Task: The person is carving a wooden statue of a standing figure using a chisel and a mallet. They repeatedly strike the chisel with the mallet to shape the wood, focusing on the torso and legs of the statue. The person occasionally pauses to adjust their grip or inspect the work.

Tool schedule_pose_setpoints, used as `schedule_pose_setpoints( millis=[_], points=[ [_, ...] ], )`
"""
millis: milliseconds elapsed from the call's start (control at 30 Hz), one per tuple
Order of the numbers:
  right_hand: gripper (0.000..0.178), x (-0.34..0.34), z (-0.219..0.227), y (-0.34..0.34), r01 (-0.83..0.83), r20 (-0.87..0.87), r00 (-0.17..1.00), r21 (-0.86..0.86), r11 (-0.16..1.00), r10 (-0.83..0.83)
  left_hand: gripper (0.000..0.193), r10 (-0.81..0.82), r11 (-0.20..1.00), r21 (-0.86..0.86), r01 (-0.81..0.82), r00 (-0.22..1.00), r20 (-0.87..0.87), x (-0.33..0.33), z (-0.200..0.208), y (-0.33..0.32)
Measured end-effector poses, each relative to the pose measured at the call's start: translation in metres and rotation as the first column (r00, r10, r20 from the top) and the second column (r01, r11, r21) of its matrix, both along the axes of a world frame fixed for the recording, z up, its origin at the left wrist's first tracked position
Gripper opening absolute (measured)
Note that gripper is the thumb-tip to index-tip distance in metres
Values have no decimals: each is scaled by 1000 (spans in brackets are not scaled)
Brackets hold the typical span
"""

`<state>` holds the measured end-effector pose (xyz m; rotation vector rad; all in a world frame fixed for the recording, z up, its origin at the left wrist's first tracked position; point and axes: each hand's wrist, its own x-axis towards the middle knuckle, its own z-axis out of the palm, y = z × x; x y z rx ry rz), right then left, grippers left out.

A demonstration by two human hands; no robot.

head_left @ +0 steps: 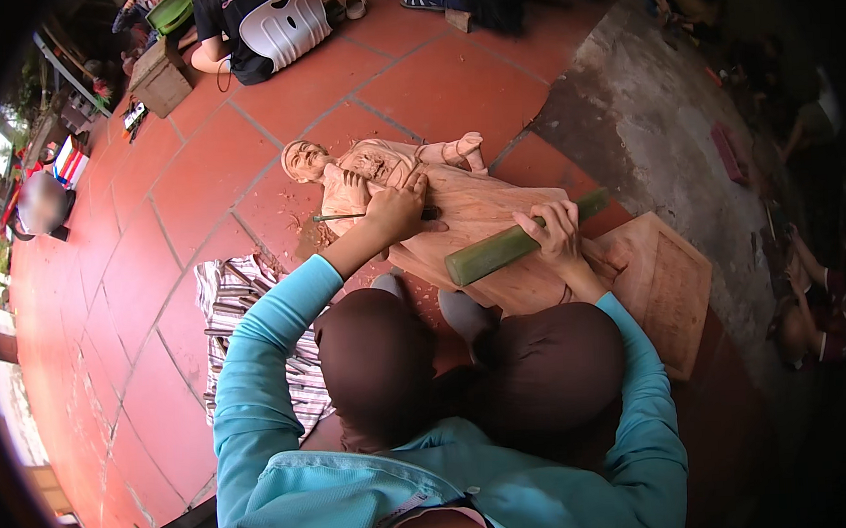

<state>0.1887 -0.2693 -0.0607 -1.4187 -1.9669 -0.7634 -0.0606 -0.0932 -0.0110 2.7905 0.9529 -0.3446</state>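
A carved wooden statue (pixel 467 201) of a robed figure lies on its back across the floor before my knees. Its head is at the left and its square base (pixel 665 286) at the right. My left hand (pixel 397 211) is closed around a thin chisel (pixel 339 217) over the figure's chest. The chisel's slim blade points left, and the end of its dark handle shows past my fingers. My right hand (pixel 558 232) grips a green cylindrical mallet (pixel 491 253) above the robe, its thick end toward the left.
A striped cloth (pixel 219 296) with several carving tools lies left of my knees. Wood shavings (pixel 316 236) litter the red tiles near the statue's head. A wooden box (pixel 160 77), a white plastic stool (pixel 285 29) and seated people are farther off. Grey concrete (pixel 615 114) borders the tiles at right.
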Motion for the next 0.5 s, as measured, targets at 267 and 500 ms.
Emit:
schedule_pose_setpoints(
  millis=[267,500],
  points=[
    [28,-8,11,7,-26,-56,998,-156,987,17,67,-307,948,-119,294,946,-103,14,7,26],
    [30,-13,16,13,157,-171,969,-128,979,-178,44,-402,875,-370,312,895,-195,22,60,32]
  ],
)
